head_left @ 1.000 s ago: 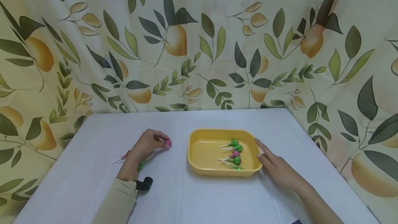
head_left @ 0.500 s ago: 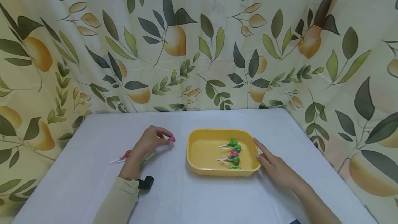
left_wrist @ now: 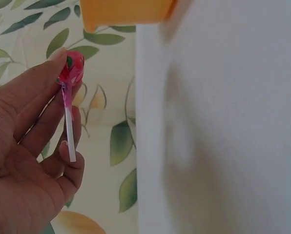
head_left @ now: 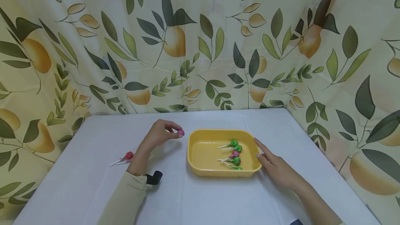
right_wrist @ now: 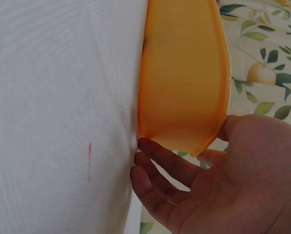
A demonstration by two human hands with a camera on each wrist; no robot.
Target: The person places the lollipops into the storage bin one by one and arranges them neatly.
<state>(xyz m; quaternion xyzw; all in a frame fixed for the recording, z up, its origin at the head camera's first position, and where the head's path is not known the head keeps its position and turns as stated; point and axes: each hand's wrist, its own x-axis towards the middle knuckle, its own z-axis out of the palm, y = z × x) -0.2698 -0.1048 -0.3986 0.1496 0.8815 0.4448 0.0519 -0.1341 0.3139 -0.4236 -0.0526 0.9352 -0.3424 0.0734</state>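
Thumb and fingertips of the left hand point(head_left: 160, 134) pinch a pink lollipop point(head_left: 181, 132) above the table, left of the yellow tray point(head_left: 203, 173). In the left wrist view the lollipop's wrapped head point(left_wrist: 73, 67) is between the fingertips of the left hand point(left_wrist: 31, 141), its white stick pointing down. The right hand point(head_left: 280, 171) touches the tray's right end with relaxed fingers; the right wrist view shows that hand point(right_wrist: 218, 180) against the tray's outer wall point(right_wrist: 184, 83). Inside the tray lie green lollipops point(head_left: 235, 161) and a pink one point(head_left: 235, 154).
Left of the left forearm, a red lollipop point(head_left: 129, 155) lies on the white table point(head_left: 193, 200) with white sticks beside it. A patterned curtain point(head_left: 206, 79) hangs behind the table. A dark object point(head_left: 296, 222) shows at the bottom edge.
The left hand has moved right and away from the wearer with the pink lollipop, nearer the tray. The right hand stays at the tray's end.
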